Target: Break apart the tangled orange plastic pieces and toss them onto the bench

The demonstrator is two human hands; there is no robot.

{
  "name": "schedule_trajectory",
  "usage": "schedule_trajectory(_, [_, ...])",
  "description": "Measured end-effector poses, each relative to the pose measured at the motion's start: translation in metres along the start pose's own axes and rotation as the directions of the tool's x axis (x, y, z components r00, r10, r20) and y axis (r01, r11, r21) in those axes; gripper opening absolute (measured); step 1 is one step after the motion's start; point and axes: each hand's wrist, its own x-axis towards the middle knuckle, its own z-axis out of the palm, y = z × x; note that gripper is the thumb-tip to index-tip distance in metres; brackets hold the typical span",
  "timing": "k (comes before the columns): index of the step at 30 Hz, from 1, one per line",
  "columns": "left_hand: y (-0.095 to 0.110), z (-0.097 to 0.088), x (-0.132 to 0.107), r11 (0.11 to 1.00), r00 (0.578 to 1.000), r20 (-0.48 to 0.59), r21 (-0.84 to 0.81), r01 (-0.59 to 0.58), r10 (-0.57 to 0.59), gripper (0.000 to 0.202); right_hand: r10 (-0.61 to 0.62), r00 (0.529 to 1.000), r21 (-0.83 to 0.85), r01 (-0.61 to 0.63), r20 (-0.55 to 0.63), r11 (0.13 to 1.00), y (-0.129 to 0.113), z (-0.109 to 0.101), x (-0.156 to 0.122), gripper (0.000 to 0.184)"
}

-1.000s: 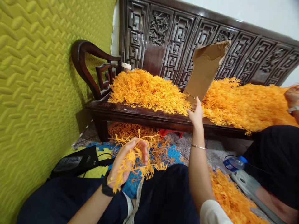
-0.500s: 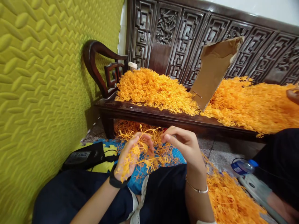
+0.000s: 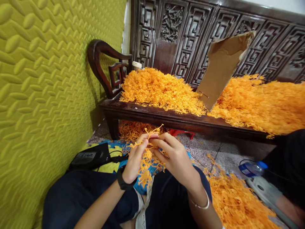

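Observation:
My left hand (image 3: 136, 156) is closed round a tangled bunch of orange plastic sprigs (image 3: 145, 165), held above my lap. My right hand (image 3: 173, 156) meets it from the right, its fingers pinching into the same bunch near the top. A black band sits on my left wrist and a thin bangle on my right. Strands hang down between both hands over my dark trousers. Straight ahead, a big heap of the same orange sprigs (image 3: 162, 90) covers the seat of a dark carved wooden bench (image 3: 152, 113).
A torn cardboard sheet (image 3: 220, 66) leans on the bench between two orange heaps (image 3: 262, 101). More sprigs lie on the floor at my right (image 3: 233, 203). A black bag (image 3: 91, 156) lies left by the green padded wall. A water bottle (image 3: 252, 168) and another person's dark clothing (image 3: 289, 162) are at right.
My right hand drew back from the cardboard on the bench and came down to the bunch in my left hand. Both hands now grip it together, held closer.

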Motion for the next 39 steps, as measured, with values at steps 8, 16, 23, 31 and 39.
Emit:
schedule_trajectory(8, [-0.004, -0.001, 0.002, 0.997, 0.999, -0.011, 0.055, -0.045, 0.046, 0.022, 0.224, 0.974, 0.492, -0.194, -0.002, 0.849, 0.009, -0.008, 0.002, 0.012])
schedule_trajectory(16, [-0.019, -0.004, 0.0, 0.986, 0.986, -0.041, 0.005, -0.164, 0.164, 0.015, 0.378, 0.894, 0.604, -0.167, -0.241, 0.78, 0.014, -0.001, 0.006, 0.009])
schedule_trajectory(23, [-0.01, -0.006, 0.005, 0.962, 0.996, 0.087, -0.266, 0.057, -0.034, 0.017, 0.345, 0.931, 0.612, -0.204, -0.12, 0.764, 0.017, -0.007, 0.006, 0.009])
schedule_trajectory(31, [-0.002, -0.008, 0.008, 0.938, 0.962, 0.207, -0.259, 0.229, -0.178, 0.023, 0.192, 0.974, 0.384, -0.134, -0.118, 0.913, 0.012, -0.007, 0.003, 0.004])
schedule_trajectory(39, [0.002, -0.012, 0.008, 0.945, 0.944, 0.228, -0.168, 0.281, -0.24, 0.015, 0.105, 0.992, 0.312, -0.076, -0.077, 0.947, 0.01, -0.012, 0.0, 0.009])
